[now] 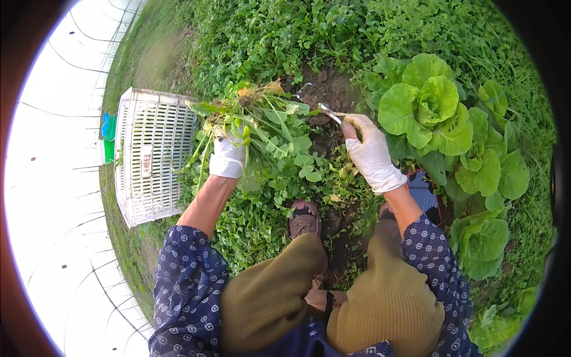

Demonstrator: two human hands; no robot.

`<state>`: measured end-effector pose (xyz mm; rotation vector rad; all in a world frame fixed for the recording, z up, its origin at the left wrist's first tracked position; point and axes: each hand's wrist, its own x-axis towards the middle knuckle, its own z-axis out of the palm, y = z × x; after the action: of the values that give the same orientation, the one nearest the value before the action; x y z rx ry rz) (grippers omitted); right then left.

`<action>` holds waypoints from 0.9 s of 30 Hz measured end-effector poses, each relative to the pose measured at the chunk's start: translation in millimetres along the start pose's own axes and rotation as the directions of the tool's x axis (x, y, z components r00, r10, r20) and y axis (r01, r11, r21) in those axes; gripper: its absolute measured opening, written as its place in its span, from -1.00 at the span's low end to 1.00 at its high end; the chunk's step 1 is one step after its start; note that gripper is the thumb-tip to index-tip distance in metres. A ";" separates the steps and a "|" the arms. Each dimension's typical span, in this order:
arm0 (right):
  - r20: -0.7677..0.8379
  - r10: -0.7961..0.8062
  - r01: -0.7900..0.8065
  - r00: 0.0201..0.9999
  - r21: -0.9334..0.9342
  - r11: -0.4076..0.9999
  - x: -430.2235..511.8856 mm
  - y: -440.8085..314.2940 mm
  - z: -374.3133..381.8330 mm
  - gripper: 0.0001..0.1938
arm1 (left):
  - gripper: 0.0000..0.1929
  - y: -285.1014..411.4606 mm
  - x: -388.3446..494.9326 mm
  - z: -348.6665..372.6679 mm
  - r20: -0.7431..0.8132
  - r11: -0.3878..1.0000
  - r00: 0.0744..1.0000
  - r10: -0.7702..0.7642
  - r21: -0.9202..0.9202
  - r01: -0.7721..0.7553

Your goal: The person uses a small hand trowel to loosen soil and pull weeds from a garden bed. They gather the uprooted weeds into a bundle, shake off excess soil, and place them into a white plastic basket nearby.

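Note:
My left hand, in a white glove, is closed around a bunch of uprooted leafy plants. Soil clings to the roots at the bunch's upper end, and a few leaves are yellowed. To the right, my gloved right hand grips a small metal hand tool between thumb and fingers. Its shiny far end points up and left over bare dark soil; the exact shape of that end is unclear. A large, light green leafy head grows just right of my right hand.
A white slatted plastic crate bearing writing stands at left, with a green and blue object behind it. More leafy heads grow at right. A dark blue red-edged item lies beside my right foot. Beneath me is a wooden seat.

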<state>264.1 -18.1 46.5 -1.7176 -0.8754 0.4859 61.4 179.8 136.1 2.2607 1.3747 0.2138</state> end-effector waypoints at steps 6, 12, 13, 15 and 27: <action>0.160 -0.031 -0.015 0.987 0.283 0.959 -28.6 -46.3 -18.0 -0.54 | -0.71 -6.1 -36.5 30.8 -0.099 0.935 0.990 -0.101 0.330 0.129; 0.347 -0.143 0.158 0.927 -0.016 0.987 -25.4 -51.9 4.6 -0.12 | -0.78 -19.4 -61.1 59.5 -0.059 0.938 0.998 0.024 0.346 -0.002; 0.429 -0.093 0.097 0.899 0.012 0.995 -24.1 -50.1 5.5 -0.09 | -0.79 -18.8 -64.9 59.6 -0.049 0.960 0.995 0.088 0.270 -0.072; 0.511 -0.085 -0.029 0.855 0.212 0.977 -20.1 -47.5 9.6 -0.10 | -0.76 -13.5 -69.0 61.4 -0.093 0.973 0.995 0.025 -0.227 -0.045; 0.694 -0.081 -0.314 0.715 0.423 0.850 -25.1 -33.4 45.0 0.17 | -0.77 1.4 -71.4 65.0 0.133 0.872 0.989 0.063 -0.490 0.010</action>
<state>206.1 -3.9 60.9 -1.0661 -1.0244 1.3983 52.1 96.5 88.2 1.8295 1.0657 0.3568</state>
